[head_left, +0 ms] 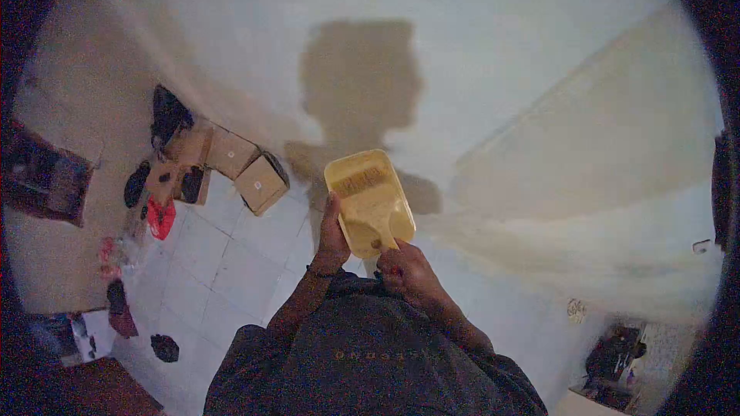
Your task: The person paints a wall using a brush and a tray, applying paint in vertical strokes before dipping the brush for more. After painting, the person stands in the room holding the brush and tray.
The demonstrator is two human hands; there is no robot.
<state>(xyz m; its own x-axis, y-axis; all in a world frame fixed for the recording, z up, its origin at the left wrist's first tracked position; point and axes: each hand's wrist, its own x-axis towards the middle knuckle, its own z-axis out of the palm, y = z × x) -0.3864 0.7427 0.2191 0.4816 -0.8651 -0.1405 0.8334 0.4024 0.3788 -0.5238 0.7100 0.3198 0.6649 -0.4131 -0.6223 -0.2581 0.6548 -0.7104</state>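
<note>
A yellow, rounded rectangular plastic tray (360, 208) is held up in front of my body, tilted towards me. It has a raised rim, a darker marked band across its upper part and a handle-like shape with a small dark hole near its lower end. My left hand (332, 237) grips the tray's left edge, thumb along the side. At the lower right corner, my right hand (408, 268) is closed with its fingers against the tray. Something small and reddish shows by those fingers, too blurred to name.
A pale wall carrying my shadow stands ahead. Cardboard boxes (258, 185), dark bags and a red plastic bag (160, 218) lie at left on the white tiled floor (243, 262). A dark item (164, 347) is at lower left. Cluttered shelving (617, 358) stands lower right.
</note>
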